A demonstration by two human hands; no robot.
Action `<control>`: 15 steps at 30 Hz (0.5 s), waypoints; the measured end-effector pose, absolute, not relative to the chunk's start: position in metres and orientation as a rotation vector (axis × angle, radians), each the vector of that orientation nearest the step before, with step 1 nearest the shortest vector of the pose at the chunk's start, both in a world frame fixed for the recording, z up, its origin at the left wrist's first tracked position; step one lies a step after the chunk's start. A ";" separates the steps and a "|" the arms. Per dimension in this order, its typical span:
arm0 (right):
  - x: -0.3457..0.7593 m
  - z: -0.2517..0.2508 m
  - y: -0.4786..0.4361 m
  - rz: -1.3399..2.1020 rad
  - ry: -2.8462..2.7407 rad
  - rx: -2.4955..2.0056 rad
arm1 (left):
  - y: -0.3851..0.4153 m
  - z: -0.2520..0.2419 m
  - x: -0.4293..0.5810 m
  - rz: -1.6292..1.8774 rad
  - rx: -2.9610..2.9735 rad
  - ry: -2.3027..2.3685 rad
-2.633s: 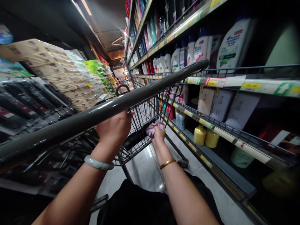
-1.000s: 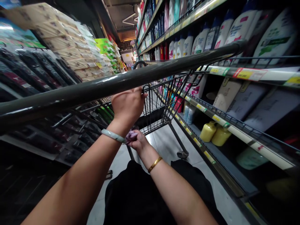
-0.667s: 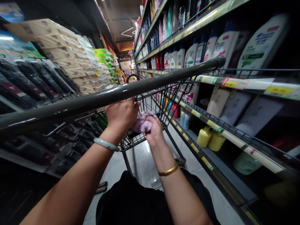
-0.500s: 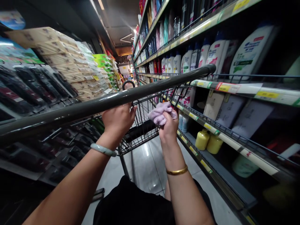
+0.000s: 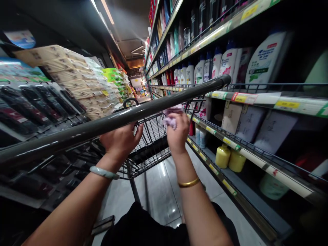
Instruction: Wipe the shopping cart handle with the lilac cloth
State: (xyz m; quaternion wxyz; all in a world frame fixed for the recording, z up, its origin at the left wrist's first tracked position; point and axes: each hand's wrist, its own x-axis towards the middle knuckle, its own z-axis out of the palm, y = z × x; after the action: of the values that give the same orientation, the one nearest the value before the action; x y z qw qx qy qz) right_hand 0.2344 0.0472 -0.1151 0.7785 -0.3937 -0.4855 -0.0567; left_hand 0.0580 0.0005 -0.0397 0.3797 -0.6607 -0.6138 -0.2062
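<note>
The dark grey handle bar [image 5: 107, 123] of a shopping cart crosses the view from lower left to upper right. My left hand [image 5: 120, 140] is wrapped around the bar from below, a pale green bangle on its wrist. My right hand [image 5: 177, 133] is closed on a crumpled lilac cloth [image 5: 171, 116] and presses it against the underside of the bar, a gold bangle on its wrist. Beyond the bar lies the cart's wire basket [image 5: 151, 136].
Right-hand shelves [image 5: 246, 99] carry white shampoo bottles, boxes and two yellow jugs [image 5: 228, 158] low down. On the left hang black packaged goods [image 5: 38, 106] and stacked tissue packs [image 5: 82, 85]. A glossy tiled aisle floor [image 5: 159, 191] runs ahead between them.
My right hand has risen with the cloth from below the left wrist up to the handle bar. The left hand has kept its grip on the bar throughout.
</note>
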 end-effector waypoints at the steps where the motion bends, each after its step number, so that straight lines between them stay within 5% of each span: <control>1: 0.242 -0.118 0.052 -0.111 -0.966 -0.882 | 0.001 -0.040 0.055 -0.521 -1.682 -1.565; 15: 0.231 -0.126 0.049 -0.015 -0.867 -0.899 | -0.005 -0.033 0.012 -0.459 -1.634 -1.599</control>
State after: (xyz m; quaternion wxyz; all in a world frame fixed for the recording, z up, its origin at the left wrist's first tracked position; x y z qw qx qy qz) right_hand 0.2313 0.0488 -0.1258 0.8114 -0.4207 -0.4057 -0.0072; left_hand 0.0121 -0.0046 -0.0332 0.3938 -0.6442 -0.6302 -0.1811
